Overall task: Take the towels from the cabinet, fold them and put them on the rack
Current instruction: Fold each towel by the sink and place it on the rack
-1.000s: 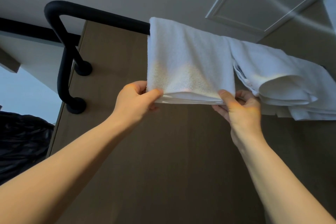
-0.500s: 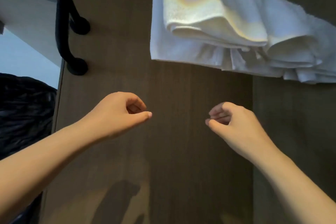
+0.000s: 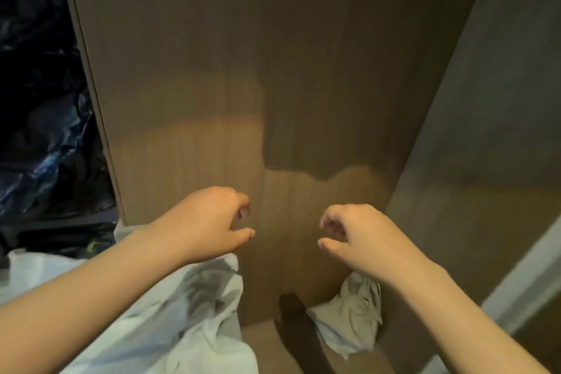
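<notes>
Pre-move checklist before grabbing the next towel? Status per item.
1. Left hand empty: ok.
2. Right hand empty: ok.
3. Next towel in view: ok, crumpled towel lies low, below the right hand, by the wooden panel.
4. That towel folded: not ok, bunched up.
5. Rack has free space: cannot tell, rack out of view.
6. White cloth under the left forearm is a towel: cannot tell.
</notes>
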A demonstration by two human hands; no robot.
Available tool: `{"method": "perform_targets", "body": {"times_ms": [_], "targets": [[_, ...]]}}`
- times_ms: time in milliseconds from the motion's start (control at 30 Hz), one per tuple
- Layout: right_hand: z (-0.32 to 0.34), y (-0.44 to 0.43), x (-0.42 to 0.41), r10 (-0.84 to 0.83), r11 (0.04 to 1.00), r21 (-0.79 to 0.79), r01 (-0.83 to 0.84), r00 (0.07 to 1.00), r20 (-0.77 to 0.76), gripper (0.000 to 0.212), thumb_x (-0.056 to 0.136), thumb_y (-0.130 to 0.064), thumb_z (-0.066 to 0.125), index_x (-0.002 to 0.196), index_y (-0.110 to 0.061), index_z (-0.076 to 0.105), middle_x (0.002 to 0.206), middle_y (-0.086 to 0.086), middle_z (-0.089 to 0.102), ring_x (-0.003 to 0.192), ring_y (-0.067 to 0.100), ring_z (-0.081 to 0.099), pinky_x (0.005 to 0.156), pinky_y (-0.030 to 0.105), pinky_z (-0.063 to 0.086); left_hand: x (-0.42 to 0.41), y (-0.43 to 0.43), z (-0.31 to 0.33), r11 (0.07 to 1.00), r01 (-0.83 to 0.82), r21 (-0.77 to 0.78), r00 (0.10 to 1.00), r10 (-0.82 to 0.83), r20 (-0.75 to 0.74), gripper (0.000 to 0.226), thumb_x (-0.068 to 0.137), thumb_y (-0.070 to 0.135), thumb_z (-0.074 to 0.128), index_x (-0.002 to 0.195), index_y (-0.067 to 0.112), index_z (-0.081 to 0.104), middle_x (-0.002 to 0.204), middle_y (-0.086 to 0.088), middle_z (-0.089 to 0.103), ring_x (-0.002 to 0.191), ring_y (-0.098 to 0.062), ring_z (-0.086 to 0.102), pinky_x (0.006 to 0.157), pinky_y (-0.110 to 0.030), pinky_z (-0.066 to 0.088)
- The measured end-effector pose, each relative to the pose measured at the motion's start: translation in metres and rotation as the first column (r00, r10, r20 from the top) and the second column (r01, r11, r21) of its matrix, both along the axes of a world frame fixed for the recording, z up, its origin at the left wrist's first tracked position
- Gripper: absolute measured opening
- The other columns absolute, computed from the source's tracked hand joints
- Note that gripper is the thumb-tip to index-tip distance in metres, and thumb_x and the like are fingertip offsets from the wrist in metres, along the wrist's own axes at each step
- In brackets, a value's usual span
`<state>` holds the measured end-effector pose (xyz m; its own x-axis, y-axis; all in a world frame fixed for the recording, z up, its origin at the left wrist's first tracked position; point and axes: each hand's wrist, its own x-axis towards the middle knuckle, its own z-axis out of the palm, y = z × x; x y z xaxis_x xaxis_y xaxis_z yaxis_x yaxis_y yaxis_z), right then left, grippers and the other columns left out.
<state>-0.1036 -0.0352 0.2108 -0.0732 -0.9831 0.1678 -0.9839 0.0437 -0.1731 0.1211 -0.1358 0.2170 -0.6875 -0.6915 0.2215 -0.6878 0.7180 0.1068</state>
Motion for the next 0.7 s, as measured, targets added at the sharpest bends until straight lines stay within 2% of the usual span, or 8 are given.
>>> {"method": "perform_targets", "body": {"times_ms": [100,233,400,500,567,600,667,700], "targets": [[-0.040,0.013,0.000,0.014,0.996,0.086,-0.013,1.000,-0.010,0.025,0.090,-0.041,0.064,0.112,-0.031,0.060,0.099,-0.012,0.060,0.094,0.010,0.058,0.072,0.022,0.041,-0.003,0.020,-0.049,0.996,-0.042,0.080,0.997,0.037,0.060,0.032,0.089,0.047,0.056,0.111,0.024,0.061,0.111,0.006,0.063,0.103,-0.013,0.058,0.087,-0.029,0.046],[-0.085,0.028,0.001,0.082,0.972,0.222,-0.083,0.997,0.013,0.024,0.091,-0.040,0.063,0.112,-0.029,0.059,0.105,-0.009,0.063,0.102,0.014,0.058,0.079,0.029,0.047,0.001,0.053,-0.105,0.965,-0.134,0.224,0.990,0.123,0.061,0.032,0.087,0.049,0.057,0.111,0.029,0.063,0.108,0.009,0.065,0.097,-0.011,0.059,0.083,-0.025,0.049],[-0.132,0.041,0.013,0.159,0.923,0.342,-0.177,0.984,0.081,0.019,0.090,-0.038,0.064,0.105,-0.028,0.057,0.101,-0.009,0.060,0.097,0.013,0.058,0.075,0.027,0.045,0.012,0.101,-0.161,0.889,-0.274,0.367,0.961,0.269,0.066,0.034,0.086,0.049,0.057,0.114,0.031,0.062,0.109,0.011,0.066,0.096,-0.009,0.060,0.083,-0.022,0.049],[-0.152,0.043,0.028,0.143,0.910,0.371,-0.184,0.980,0.135,0.016,0.089,-0.036,0.066,0.100,-0.031,0.055,0.098,-0.011,0.059,0.091,0.009,0.057,0.076,0.024,0.047,0.031,0.127,-0.186,0.833,-0.363,0.418,0.927,0.367,0.074,0.032,0.087,0.048,0.056,0.114,0.031,0.060,0.110,0.010,0.063,0.096,-0.009,0.057,0.079,-0.021,0.042],[-0.161,0.044,0.038,0.110,0.910,0.379,-0.166,0.980,0.163,0.017,0.089,-0.035,0.066,0.104,-0.034,0.057,0.099,-0.012,0.060,0.090,0.006,0.057,0.080,0.025,0.051,0.045,0.142,-0.198,0.808,-0.415,0.417,0.907,0.401,0.127,0.031,0.089,0.044,0.059,0.115,0.027,0.060,0.111,0.006,0.062,0.099,-0.013,0.057,0.079,-0.022,0.040],[-0.166,0.043,0.042,0.103,0.910,0.381,-0.162,0.980,0.170,0.018,0.090,-0.034,0.066,0.106,-0.034,0.058,0.098,-0.012,0.059,0.089,0.005,0.056,0.080,0.024,0.051,0.052,0.148,-0.202,0.800,-0.437,0.410,0.897,0.423,0.131,0.030,0.088,0.039,0.064,0.112,0.022,0.063,0.108,0.002,0.064,0.097,-0.017,0.060,0.081,-0.025,0.044],[-0.172,0.042,0.053,0.097,0.906,0.391,-0.160,0.979,0.177,0.017,0.090,-0.034,0.065,0.105,-0.035,0.058,0.095,-0.014,0.056,0.086,0.003,0.054,0.076,0.021,0.050,0.067,0.154,-0.209,0.778,-0.456,0.432,0.872,0.488,0.043,0.027,0.080,0.027,0.077,0.101,0.011,0.069,0.096,-0.007,0.068,0.086,-0.026,0.066,0.078,-0.033,0.053],[-0.175,0.040,0.059,0.101,0.902,0.398,-0.166,0.979,0.180,0.014,0.090,-0.034,0.064,0.101,-0.035,0.057,0.093,-0.014,0.056,0.083,0.002,0.054,0.073,0.021,0.049,0.075,0.156,-0.209,0.755,-0.476,0.451,0.854,0.519,0.033,0.026,0.081,0.026,0.076,0.101,0.012,0.070,0.095,-0.006,0.068,0.086,-0.024,0.066,0.079,-0.034,0.054]]}}
